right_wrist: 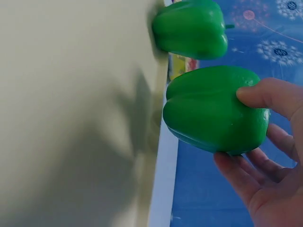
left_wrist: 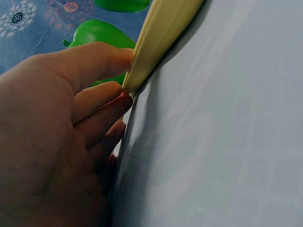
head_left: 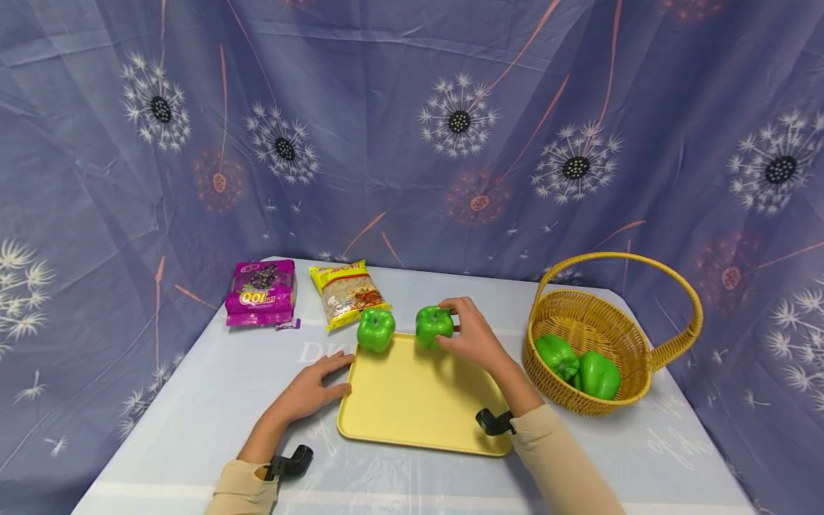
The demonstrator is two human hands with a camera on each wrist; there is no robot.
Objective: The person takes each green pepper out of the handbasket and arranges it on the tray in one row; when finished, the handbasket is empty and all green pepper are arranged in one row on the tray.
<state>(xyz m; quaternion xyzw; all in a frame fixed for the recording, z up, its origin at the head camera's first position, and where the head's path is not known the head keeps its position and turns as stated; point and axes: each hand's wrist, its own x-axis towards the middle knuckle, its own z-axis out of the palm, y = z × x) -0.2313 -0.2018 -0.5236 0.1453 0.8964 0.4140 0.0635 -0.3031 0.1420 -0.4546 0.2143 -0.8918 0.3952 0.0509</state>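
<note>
Plainly, one pepper (head_left: 429, 327) lies in the right hand (head_left: 475, 337).

1 purple packet (head_left: 260, 293) near 1 yellow packet (head_left: 350, 292), dandelion-print curtain (head_left: 380, 143) behind

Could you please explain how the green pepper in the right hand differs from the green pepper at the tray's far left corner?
The held pepper is gripped by the right hand; the corner pepper is held by no hand. The held pepper appears slightly raised above the tray, while the corner pepper stands on it. Both are glossy, green and similarly lobed.
</note>
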